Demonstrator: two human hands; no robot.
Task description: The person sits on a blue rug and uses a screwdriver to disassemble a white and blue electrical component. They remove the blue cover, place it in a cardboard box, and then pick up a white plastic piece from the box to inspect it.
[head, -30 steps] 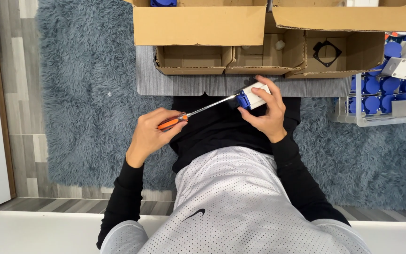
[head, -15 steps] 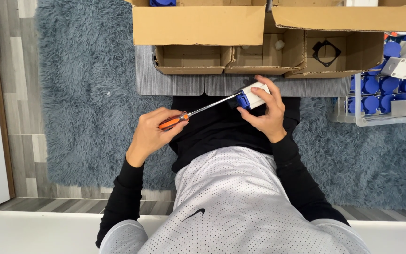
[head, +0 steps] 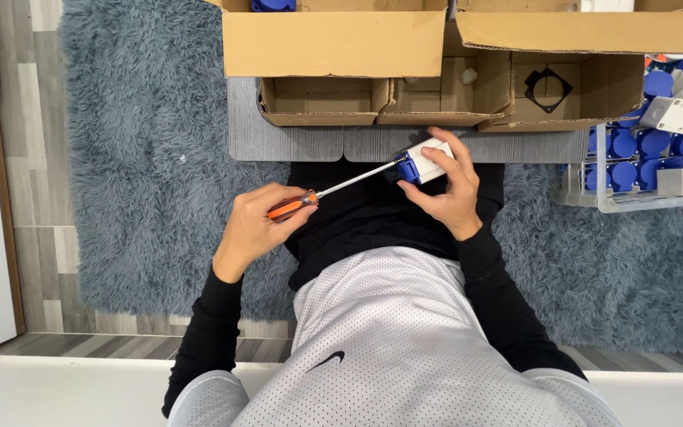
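Holding: your left hand (head: pixel 253 229) has its fingers wrapped tight round the orange-handled screwdriver with a slim steel shaft (head: pixel 333 190).
Axis: its long line runs from lower left, at the handle, up to the right; the tip points into the blue end of the small white and blue plastic socket box (head: pixel 423 164).
Right hand (head: pixel 450 187): your fingers curl closed over that box, above your lap, just short of the grey mat (head: pixel 294 144).
Nearby: open cardboard boxes (head: pixel 333 47) lie beyond; a clear bin of blue and white parts (head: pixel 658 150) sits to your right.
Change: both hands and the tool stay as they were half a second ago.
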